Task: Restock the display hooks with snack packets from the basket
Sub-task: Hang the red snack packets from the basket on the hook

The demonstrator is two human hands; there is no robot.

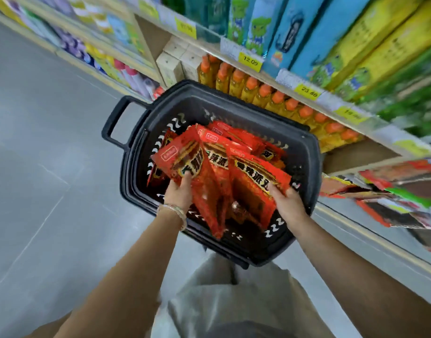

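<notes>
Thumb on the front and fingers curled behind, the left hand (179,192) pinches the lower edge of a fanned bunch of red snack packets (224,172). The right hand (288,203) grips the bunch's other side, probably to gather several for hanging one after another. The bunch is held just above the dark basket (134,152), where more of them lie. Blurred hanging packets (390,191) show nearby on the right; the hooks themselves cannot be made out.
</notes>
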